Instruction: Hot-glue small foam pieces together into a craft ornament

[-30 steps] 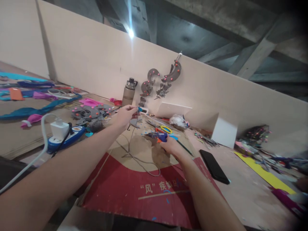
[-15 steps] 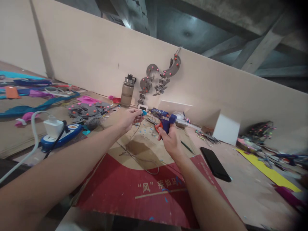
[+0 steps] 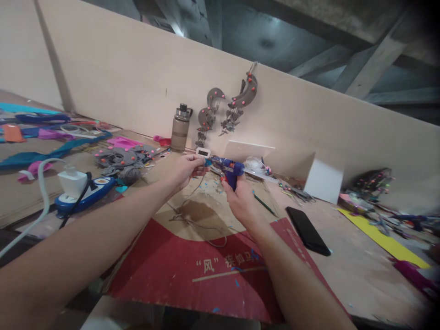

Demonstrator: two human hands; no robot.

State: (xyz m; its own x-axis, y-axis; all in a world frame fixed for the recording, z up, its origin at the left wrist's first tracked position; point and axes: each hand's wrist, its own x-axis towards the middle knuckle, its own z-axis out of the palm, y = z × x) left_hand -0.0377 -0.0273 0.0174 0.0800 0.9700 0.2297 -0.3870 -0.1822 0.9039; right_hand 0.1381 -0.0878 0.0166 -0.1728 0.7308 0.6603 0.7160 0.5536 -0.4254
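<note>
A blue glue gun (image 3: 229,168) is gripped in the right hand (image 3: 240,201), its nozzle aimed at a small blue piece (image 3: 206,161) pinched by the left hand (image 3: 185,168) above the cardboard (image 3: 206,275), so the tip meets it.

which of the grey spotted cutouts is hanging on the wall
The curved grey cutout right of the bottle hangs on the wall; the other grey cutouts lie flat on the table.

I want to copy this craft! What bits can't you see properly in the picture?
Head view only:
- Small blue piece: too tiny, mostly covered by the left hand.
- Glue gun: handle hidden inside the right hand.
- Colourful clutter at the far right: blurred.
- White cable: cut off by the left edge.
</note>
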